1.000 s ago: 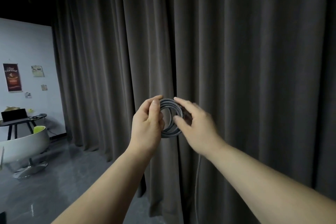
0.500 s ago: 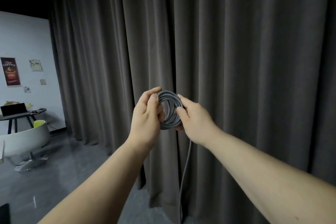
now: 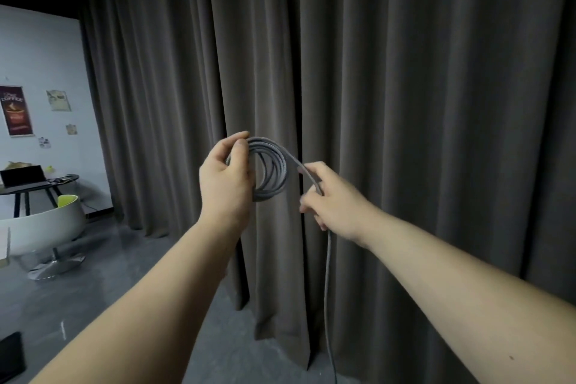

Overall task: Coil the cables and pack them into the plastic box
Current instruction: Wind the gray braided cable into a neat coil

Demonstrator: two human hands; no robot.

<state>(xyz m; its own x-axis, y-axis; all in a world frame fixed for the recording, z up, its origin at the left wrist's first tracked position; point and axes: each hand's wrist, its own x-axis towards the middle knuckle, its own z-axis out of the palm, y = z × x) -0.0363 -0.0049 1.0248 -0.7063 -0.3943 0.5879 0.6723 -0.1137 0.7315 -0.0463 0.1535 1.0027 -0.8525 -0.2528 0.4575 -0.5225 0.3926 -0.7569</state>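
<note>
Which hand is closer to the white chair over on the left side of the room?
The left hand. It holds the cable coil nearer the white chair; the right hand grips the loose strand on the coil's far side.

One camera on my head looks forward, nearly level, with my forearms close below and the curtain (image 3: 405,134) just beyond.

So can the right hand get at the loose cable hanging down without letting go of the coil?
Probably yes. The left hand alone pinches the coil, and the right hand is already closed around the loose cable trailing from it, with nothing between them.
</note>
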